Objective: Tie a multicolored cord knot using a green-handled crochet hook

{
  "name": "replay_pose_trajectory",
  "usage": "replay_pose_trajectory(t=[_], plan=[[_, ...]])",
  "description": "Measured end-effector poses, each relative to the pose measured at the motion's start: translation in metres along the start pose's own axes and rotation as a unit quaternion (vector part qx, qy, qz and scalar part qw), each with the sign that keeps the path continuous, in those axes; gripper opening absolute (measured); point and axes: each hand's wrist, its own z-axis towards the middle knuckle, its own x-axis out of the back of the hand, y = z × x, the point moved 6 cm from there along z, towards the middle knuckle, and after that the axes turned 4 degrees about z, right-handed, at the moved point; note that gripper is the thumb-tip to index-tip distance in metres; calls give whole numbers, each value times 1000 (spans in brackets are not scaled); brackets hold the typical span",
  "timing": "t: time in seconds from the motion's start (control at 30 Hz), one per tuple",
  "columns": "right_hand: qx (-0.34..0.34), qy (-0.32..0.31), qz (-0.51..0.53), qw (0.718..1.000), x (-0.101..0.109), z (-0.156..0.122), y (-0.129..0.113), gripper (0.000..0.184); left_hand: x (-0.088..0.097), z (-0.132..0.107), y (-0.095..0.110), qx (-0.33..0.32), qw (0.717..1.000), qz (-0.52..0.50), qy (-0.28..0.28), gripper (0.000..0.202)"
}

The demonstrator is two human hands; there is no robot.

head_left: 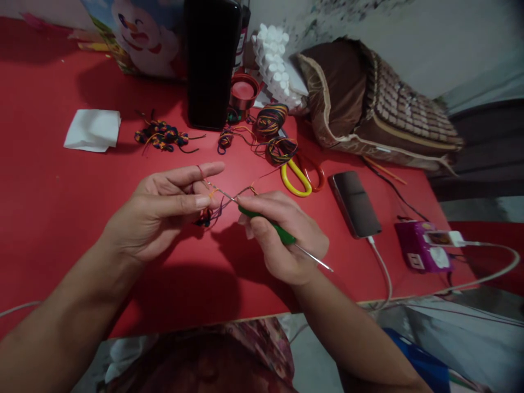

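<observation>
My right hand [282, 234] is closed around a green-handled crochet hook [272, 226], whose metal tip points left toward my left hand [167, 210]. My left hand pinches a small multicoloured crochet piece [207, 217] between thumb and fingers. Its index finger is stretched out with the multicoloured yarn [245, 189] looped over it. The yarn runs back to a skein [271, 119] on the red table [61, 202].
Yellow and orange scissors [301, 180], a phone [354, 203] on a charging cable, a purple power strip [423, 252], a pile of crocheted bits [161, 135], a white tissue [93, 129], a black speaker [212, 63], a red lid [243, 91] and a brown cushion [368, 103] lie around.
</observation>
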Motion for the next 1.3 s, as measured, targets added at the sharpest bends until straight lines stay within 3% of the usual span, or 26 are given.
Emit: replay_pose_trajectory(t=[0.4,0.6,0.8,0.93,1.1,1.3], plan=[[-10,-10,95,995,10,7,3,26,6,3,1,90,993,-41,-58,43],[-107,20,186,976,14,-2,23,21,7,4,-1,73,995,-21,-57,41],[-191,25,303,933,1,-7,35,19,-1,2,-11,56,998,4,-38,37],[-214,27,343,914,-9,-7,36,19,-6,2,-18,50,998,8,-32,37],[-214,59,330,918,-9,-7,37,19,-9,1,-17,31,999,7,-26,36],[-214,53,363,905,-10,-6,37,17,-10,1,-12,17,1000,0,-23,32]])
